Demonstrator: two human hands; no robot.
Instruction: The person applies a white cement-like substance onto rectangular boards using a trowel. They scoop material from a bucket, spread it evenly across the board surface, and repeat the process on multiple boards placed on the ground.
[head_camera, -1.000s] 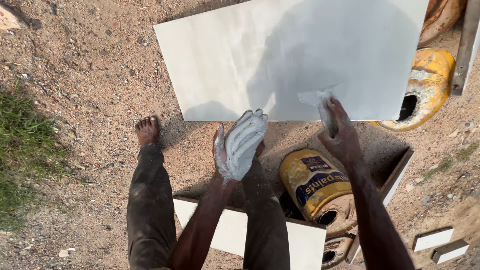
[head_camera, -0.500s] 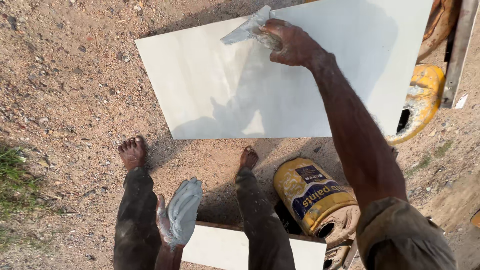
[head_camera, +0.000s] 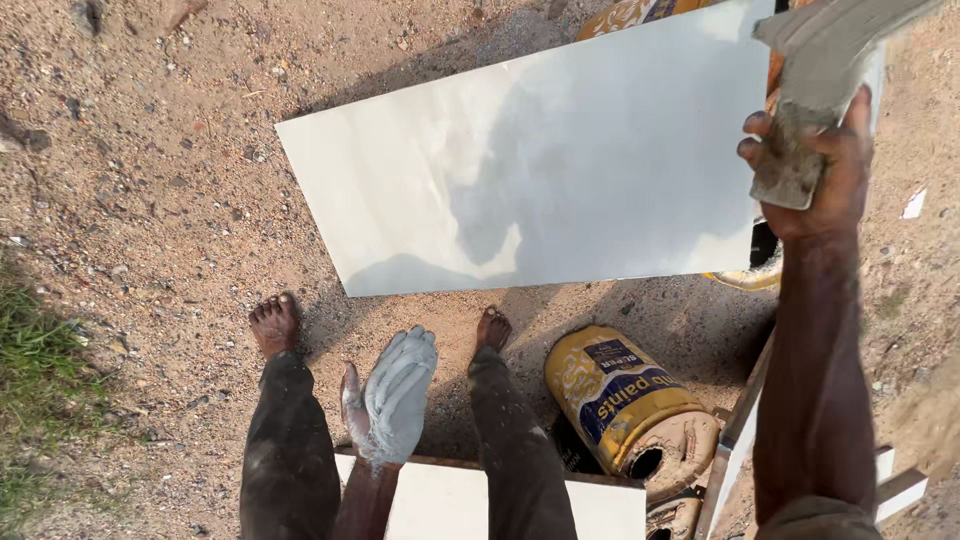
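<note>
left hand (head_camera: 395, 395) open, right hand (head_camera: 815, 165) clenched

Yellow cylindrical paint tin (head_camera: 628, 410), lying on its side on the sandy gravel ground (head_camera: 150, 170), mouth crusted with mortar. Second yellow drum (head_camera: 745, 275), partly hidden behind the large slab. Small white rectangular tile (head_camera: 450, 505) at the bottom edge. Patch of green grass (head_camera: 30, 370), left margin. Narrow white offcuts (head_camera: 900, 485), lower right.

I see sandy, stony ground (head_camera: 140, 180) carrying everything. A large white tile (head_camera: 540, 170) lies flat on it. A yellow paint can (head_camera: 625, 405) lies on its side near my bare feet (head_camera: 275, 322), and grass (head_camera: 30, 370) edges the left.
</note>
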